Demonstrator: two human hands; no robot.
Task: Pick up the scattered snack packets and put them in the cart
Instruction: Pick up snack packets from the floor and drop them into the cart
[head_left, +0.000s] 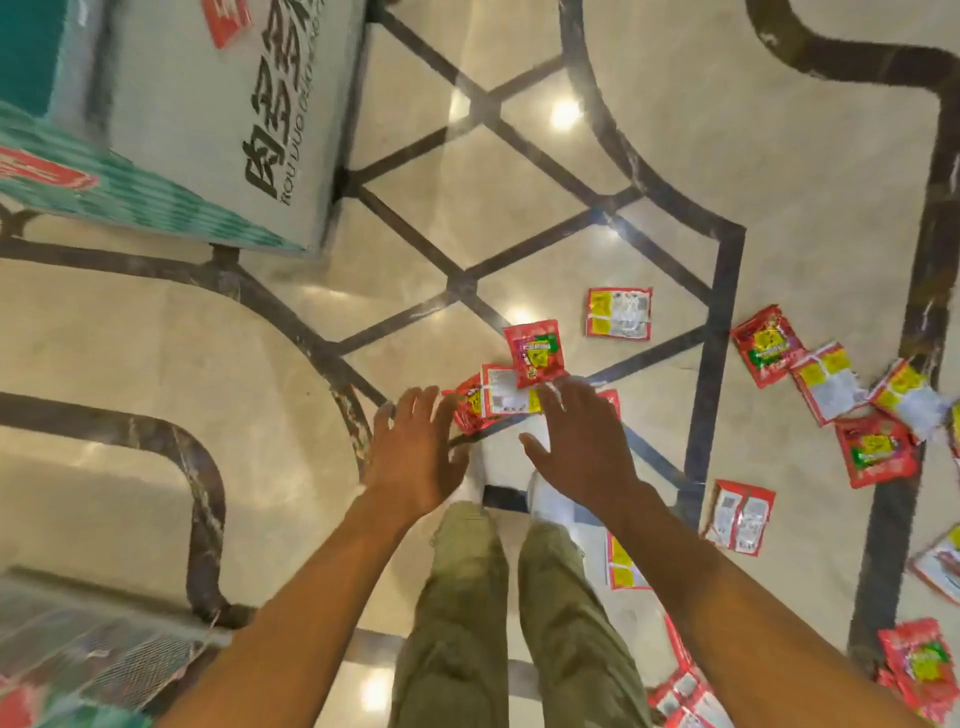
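Your left hand (415, 452) and right hand (587, 447) hover wide open, holding nothing, over a near cluster of snack packets (537, 353) on the floor (156, 338). Many more lie scattered to the right; the mesh cart (104, 654) stands near left. Most of the job looks undone.

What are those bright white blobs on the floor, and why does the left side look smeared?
Head view: the blobs are glare, probably overhead lamps mirrored in the glossy floor. Head view: the printed box and mesh cart are motion-blurred, while the middle red packet looks fairly sharp.
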